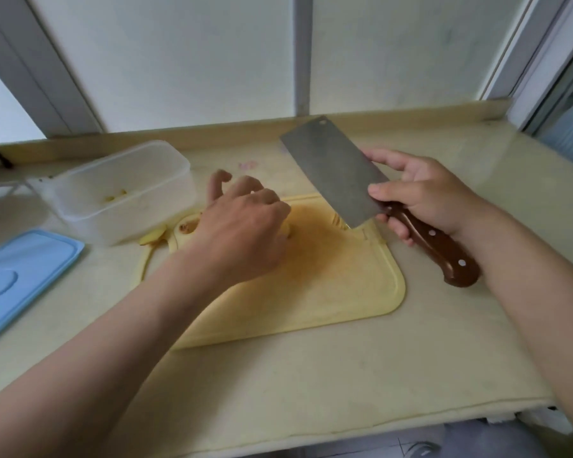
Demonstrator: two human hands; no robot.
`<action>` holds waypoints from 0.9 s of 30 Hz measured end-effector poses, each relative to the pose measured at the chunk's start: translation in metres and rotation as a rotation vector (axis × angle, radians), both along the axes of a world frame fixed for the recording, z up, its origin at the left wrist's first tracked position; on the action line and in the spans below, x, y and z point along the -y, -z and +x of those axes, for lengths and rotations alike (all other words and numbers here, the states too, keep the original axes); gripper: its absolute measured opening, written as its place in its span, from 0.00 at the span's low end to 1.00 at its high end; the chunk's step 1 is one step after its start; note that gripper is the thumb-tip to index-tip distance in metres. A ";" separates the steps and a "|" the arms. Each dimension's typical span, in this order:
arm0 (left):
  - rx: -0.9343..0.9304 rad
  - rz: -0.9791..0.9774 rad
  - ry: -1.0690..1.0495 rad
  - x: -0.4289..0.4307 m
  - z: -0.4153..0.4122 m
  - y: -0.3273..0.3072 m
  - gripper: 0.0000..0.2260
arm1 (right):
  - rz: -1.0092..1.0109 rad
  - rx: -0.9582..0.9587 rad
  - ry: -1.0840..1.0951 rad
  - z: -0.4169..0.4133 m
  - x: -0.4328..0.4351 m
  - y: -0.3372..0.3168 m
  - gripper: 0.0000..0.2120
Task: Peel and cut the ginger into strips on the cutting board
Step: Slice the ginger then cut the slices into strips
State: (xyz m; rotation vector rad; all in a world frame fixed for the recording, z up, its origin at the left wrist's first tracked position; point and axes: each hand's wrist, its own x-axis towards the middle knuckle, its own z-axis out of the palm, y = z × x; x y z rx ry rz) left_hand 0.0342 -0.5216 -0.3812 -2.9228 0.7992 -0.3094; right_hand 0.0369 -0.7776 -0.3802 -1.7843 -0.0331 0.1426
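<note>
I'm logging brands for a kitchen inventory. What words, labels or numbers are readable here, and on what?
No readable text.
Cleaver, blue lid, clear container and cutting board show no print.
Faint pink mark on the counter: too blurred to read.

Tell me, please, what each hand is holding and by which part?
The right hand grips the knife where handle meets blade, thumb and forefinger pinching the blade. The left hand curls over the cutting board; whether it holds anything is hidden.
</note>
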 end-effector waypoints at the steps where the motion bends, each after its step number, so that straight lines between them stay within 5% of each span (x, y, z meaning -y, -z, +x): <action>1: -0.004 0.058 0.032 0.003 0.003 0.000 0.12 | 0.037 0.003 0.014 0.000 0.001 0.002 0.26; 5: 0.026 0.108 0.145 0.007 0.008 0.003 0.09 | 0.074 0.018 0.074 0.000 0.009 0.005 0.26; 8: 0.105 -0.070 0.285 0.013 0.005 0.012 0.08 | 0.083 0.024 0.092 -0.003 0.015 0.003 0.26; 13: -0.011 -0.342 0.500 0.022 -0.021 0.032 0.06 | 0.068 0.025 0.072 -0.009 0.019 -0.001 0.25; 21: -0.193 -0.568 0.413 0.003 -0.014 0.038 0.07 | -0.013 -0.008 0.001 -0.015 0.012 -0.006 0.27; 27: -0.202 -0.609 0.412 0.003 -0.013 0.045 0.07 | -0.332 0.003 -0.054 -0.046 -0.002 -0.023 0.32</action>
